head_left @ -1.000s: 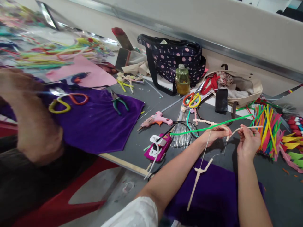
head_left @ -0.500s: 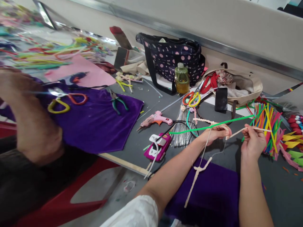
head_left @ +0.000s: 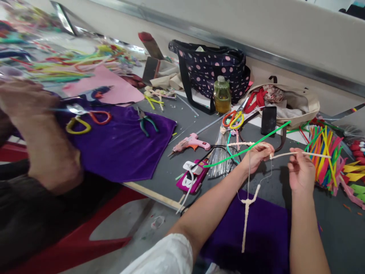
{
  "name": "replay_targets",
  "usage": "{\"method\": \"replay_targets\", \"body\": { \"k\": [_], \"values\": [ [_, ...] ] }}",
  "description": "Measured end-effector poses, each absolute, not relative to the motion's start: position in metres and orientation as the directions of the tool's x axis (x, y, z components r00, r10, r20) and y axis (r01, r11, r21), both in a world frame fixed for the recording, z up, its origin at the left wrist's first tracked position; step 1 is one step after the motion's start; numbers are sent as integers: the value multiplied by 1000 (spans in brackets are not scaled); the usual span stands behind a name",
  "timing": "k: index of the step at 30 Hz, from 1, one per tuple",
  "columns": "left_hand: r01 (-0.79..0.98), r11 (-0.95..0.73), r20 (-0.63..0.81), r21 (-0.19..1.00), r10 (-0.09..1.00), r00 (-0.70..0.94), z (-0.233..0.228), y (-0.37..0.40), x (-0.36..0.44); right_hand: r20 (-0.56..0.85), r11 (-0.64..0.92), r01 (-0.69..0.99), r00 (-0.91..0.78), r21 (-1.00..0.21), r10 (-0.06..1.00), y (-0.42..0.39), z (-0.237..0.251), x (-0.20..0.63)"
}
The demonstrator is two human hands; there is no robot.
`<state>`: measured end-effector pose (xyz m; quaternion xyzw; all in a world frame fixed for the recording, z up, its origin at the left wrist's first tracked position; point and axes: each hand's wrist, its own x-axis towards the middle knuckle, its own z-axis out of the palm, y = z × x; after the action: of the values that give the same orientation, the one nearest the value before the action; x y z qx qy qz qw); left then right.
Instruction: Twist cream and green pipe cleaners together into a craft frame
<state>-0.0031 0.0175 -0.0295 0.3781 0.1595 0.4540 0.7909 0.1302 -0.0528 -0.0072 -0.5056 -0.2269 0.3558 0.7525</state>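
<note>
My left hand (head_left: 261, 155) pinches a cream pipe-cleaner piece (head_left: 242, 144), and a long green pipe cleaner (head_left: 236, 154) lies across that hand and wrist. To its right, my right hand (head_left: 301, 171) has thumb and finger closed on the loose end of a cream pipe cleaner (head_left: 285, 154), which runs across to the left fingertips. Below the left hand a Y-shaped cream piece (head_left: 246, 217) hangs from thin wire, over purple cloth (head_left: 268, 228) in front of me.
A pink glue gun (head_left: 192, 142), a magenta device (head_left: 191, 180), scissors (head_left: 234, 120) and a bundle of silvery wires (head_left: 219, 160) lie left of my hands. Coloured strips (head_left: 325, 156) are at right. Behind are a bottle (head_left: 221, 95) and phone (head_left: 268, 121). A co-worker's arm (head_left: 48, 133) is at left.
The hanging Y-shaped piece has swung right and hangs more upright. My right hand has shifted slightly left and down along the cream pipe cleaner, and the green one has tilted more steeply.
</note>
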Motion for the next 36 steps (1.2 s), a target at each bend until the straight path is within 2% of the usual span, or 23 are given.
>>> {"method": "replay_targets", "body": {
  "k": [3, 6, 9, 12, 18, 24, 28, 33, 36],
  "values": [
    [-593, 301, 77, 747, 846, 527, -32, 19, -3, -140, 58, -385, 467, -921, 873, -51, -12, 119],
    [-602, 263, 117, 754, 848, 517, -33, 20, -4, -249, -102, -472, 259, -876, 933, -52, -15, 110],
    [-613, 257, 142, 747, 839, 526, -34, 20, -5, -312, -231, -540, 61, -810, 948, -53, -16, 105],
    [-611, 259, 138, 748, 840, 525, -34, 20, -5, -333, -280, -586, -18, -761, 943, -53, -16, 103],
    [-604, 255, 138, 755, 839, 527, -34, 18, -3, -273, -146, -554, 153, -820, 950, -51, -23, 98],
    [-587, 255, 157, 768, 814, 559, -33, 17, -4, -291, -145, -561, 181, -815, 939, -50, -25, 90],
    [-590, 219, 187, 777, 815, 548, -31, 16, -3, -293, -80, -579, 284, -811, 913, -49, -24, 87],
    [-584, 248, 111, 773, 854, 509, -32, 19, -2, -125, 99, -348, 568, -932, 814, -51, -20, 77],
    [-591, 267, 52, 761, 883, 466, -35, 21, -2, -81, 97, -260, 599, -961, 796, -53, -19, 74]
  ]
}}
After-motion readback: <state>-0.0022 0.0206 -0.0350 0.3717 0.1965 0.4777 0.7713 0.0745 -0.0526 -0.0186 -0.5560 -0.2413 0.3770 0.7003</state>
